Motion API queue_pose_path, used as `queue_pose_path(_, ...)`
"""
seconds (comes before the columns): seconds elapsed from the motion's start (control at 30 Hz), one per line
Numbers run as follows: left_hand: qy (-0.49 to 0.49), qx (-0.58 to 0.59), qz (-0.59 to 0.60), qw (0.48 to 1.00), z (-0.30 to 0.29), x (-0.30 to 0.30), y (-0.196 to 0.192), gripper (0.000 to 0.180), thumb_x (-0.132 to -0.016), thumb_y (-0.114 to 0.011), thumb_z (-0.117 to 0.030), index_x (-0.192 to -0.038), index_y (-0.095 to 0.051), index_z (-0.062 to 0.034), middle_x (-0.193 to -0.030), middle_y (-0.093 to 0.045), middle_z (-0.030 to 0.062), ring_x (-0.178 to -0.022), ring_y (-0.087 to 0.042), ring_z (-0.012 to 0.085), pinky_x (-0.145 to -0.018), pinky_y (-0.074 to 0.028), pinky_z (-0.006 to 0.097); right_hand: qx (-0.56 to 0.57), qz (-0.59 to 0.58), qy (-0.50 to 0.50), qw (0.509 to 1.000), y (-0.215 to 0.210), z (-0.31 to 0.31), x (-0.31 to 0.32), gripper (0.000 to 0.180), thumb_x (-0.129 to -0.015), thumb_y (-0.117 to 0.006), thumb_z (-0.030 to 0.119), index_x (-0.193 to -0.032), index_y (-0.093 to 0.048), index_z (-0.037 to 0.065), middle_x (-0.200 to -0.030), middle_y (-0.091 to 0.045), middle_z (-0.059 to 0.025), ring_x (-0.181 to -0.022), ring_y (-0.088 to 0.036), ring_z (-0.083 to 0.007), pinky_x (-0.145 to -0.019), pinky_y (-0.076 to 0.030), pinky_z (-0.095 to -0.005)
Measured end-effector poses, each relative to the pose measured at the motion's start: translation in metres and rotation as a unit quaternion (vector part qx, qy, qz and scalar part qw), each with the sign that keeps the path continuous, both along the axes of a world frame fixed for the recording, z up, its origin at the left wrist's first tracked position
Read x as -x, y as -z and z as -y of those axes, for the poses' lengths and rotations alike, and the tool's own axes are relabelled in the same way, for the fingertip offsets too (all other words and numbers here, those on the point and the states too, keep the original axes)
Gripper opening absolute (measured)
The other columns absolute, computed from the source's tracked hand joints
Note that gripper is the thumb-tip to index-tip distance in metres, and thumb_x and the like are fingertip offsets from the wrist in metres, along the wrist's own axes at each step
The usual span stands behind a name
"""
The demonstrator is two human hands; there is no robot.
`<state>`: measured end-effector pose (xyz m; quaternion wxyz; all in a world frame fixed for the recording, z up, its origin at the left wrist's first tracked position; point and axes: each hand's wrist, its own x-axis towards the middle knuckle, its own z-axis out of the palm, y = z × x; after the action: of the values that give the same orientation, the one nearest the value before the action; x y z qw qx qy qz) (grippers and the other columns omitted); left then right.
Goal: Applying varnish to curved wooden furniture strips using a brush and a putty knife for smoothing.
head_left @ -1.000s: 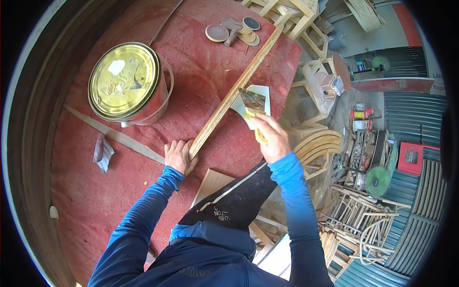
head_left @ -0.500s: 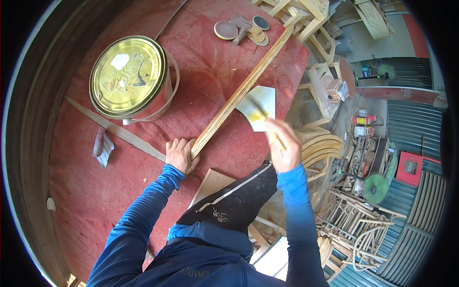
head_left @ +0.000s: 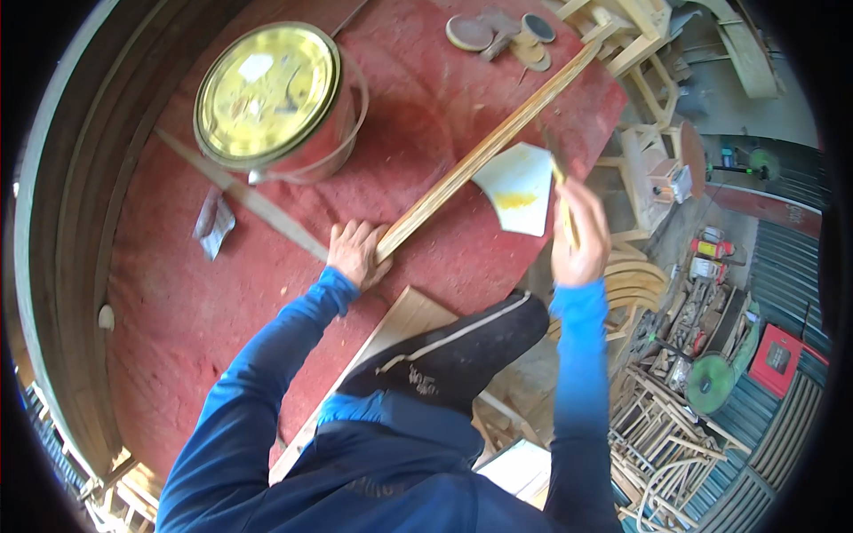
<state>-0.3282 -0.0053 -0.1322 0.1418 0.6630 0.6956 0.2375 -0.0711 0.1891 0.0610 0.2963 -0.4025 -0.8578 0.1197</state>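
Note:
My left hand (head_left: 354,254) is closed on the near end of a long wooden strip (head_left: 484,147), which slants up to the right across the red-covered table. In my right hand (head_left: 581,233) is a putty knife (head_left: 569,216) with a pale wooden handle. Its thin, blurred blade points up past the right edge of a white plate (head_left: 524,213). Yellow paste is smeared on this plate, which lies against the right side of the strip and has one curved-in edge.
A lidded paint pail (head_left: 267,93) with a wire handle stands at the upper left. Round sanding discs (head_left: 469,34) lie at the far edge. A thin wooden slat (head_left: 267,211) and crumpled paper (head_left: 214,224) rest left of my hand. Wooden frames (head_left: 644,169) stand beyond the table's right edge.
My right hand has drawn the putty knife off the plate toward its right edge. The whole view has shifted, while my left hand keeps its hold on the strip's end.

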Motion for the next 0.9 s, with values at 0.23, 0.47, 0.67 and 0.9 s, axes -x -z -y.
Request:
queue_pose_path(0.23, -0.004, -0.045, -0.004, 0.999, -0.002, -0.003, 0.01, 0.05, -0.074, -0.077, -0.03, -0.12, -0.069, -0.0129, -0.089, -0.058, 0.0064, -0.089, -0.057, 0.0266, -0.08, -0.042, 0.042, 0.115, 0.067, -0.09, 0.987, 0.0, 0.073, 0.014, 0.03, -0.088, -0.07, 0.001, -0.118, -0.07, 0.007, -0.12, -0.068, -0.0165, -0.109, -0.068, -0.0351, -0.091, -0.056, -0.0397)
queue_pose_path(0.47, 0.013, -0.039, 0.038, 0.998, 0.04, 0.017, 0.005, 0.06, -0.072, -0.083, -0.026, -0.128, -0.067, -0.0097, -0.117, -0.061, 0.0108, -0.107, -0.054, 0.032, -0.093, -0.045, 0.044, 0.263, -0.242, 0.171, 0.918, 0.006, 0.167, -0.06, 0.027, -0.098, -0.065, 0.001, -0.124, -0.064, -0.007, -0.117, -0.07, -0.0174, -0.1, -0.071, -0.0238, -0.09, -0.059, -0.0353)
queue_pose_path(0.67, 0.006, -0.051, 0.018, 0.999, 0.041, 0.017, 0.008, 0.051, -0.077, -0.084, -0.032, -0.122, -0.071, -0.0126, -0.119, -0.061, 0.0093, -0.111, -0.054, 0.0297, -0.096, -0.045, 0.043, 0.29, -0.359, 0.241, 0.854, 0.013, 0.202, -0.074, 0.038, -0.103, -0.058, 0.008, -0.138, -0.052, -0.007, -0.115, -0.068, -0.0226, -0.095, -0.071, -0.0262, -0.087, -0.061, -0.0412)
queue_pose_path(0.9, -0.046, 0.004, 0.023, 0.999, 0.035, 0.007, 0.002, 0.061, -0.075, -0.084, -0.041, -0.128, -0.07, -0.015, -0.12, -0.061, 0.0083, -0.112, -0.053, 0.029, -0.1, -0.041, 0.044, 0.295, -0.389, 0.21, 0.847, 0.014, 0.203, -0.047, 0.041, -0.101, -0.062, 0.008, -0.138, -0.052, -0.006, -0.116, -0.068, -0.0232, -0.093, -0.072, -0.0262, -0.085, -0.06, -0.0397)
